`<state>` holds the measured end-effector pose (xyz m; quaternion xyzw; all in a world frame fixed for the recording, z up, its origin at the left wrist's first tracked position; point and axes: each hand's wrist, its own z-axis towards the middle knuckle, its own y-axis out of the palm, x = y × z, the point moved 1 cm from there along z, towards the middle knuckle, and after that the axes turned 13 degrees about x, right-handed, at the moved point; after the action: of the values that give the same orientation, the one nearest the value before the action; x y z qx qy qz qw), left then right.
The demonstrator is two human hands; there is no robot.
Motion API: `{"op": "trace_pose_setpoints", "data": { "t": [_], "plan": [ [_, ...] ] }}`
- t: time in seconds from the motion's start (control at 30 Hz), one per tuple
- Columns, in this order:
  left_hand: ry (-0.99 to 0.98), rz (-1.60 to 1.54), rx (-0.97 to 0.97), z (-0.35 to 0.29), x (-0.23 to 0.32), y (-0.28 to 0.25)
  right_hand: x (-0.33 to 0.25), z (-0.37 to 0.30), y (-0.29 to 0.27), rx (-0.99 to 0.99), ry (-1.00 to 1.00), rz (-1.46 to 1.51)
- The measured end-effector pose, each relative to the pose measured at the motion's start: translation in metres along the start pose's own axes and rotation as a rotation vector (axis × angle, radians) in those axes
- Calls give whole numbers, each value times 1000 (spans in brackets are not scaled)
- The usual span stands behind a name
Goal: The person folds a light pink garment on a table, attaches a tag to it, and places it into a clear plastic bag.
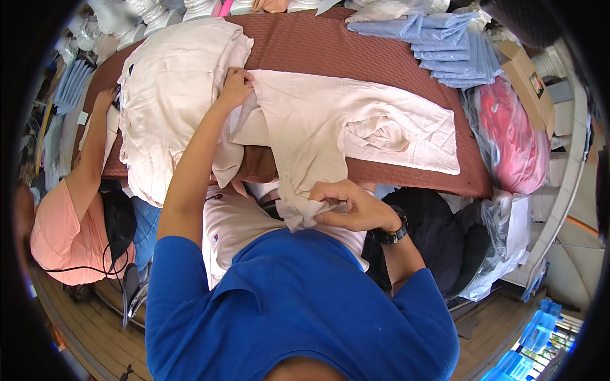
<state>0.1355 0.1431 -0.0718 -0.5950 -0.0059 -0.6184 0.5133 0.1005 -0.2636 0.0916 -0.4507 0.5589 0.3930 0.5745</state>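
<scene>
A pale cream garment (pixel 305 108) lies spread on the cloth-covered table, with one narrow part hanging over the near edge towards me. Whether it is a shirt or trousers I cannot tell; a crumpled opening shows on its right half. My right hand (pixel 356 206), with a dark watch on the wrist, pinches the bunched end of the hanging part close to my lap. Farther off, my left hand (pixel 237 87) has its fingers closed on the garment's far left corner. That hand is right beside a tall heap of similar cream garments (pixel 178 89).
The table wears a brown cloth (pixel 286 44). Folded blue garments in clear bags (pixel 457 54) are stacked at the far right, above a red bagged bundle (pixel 508 133) and a cardboard box (pixel 524 86). On the left, a person in a pink top (pixel 70 228) reaches behind the heap.
</scene>
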Motion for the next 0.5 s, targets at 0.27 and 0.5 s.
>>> {"op": "trace_pose_setpoints", "data": {
  "t": [0.27, 0.5],
  "plan": [
    [179, 108, -8, -1, 0, 1, 6, -12, 19, -5, -97, 95],
    [34, 88, 83, -11, 50, 10, 11, -15, 14, 95, -125, -51]
  ]
}}
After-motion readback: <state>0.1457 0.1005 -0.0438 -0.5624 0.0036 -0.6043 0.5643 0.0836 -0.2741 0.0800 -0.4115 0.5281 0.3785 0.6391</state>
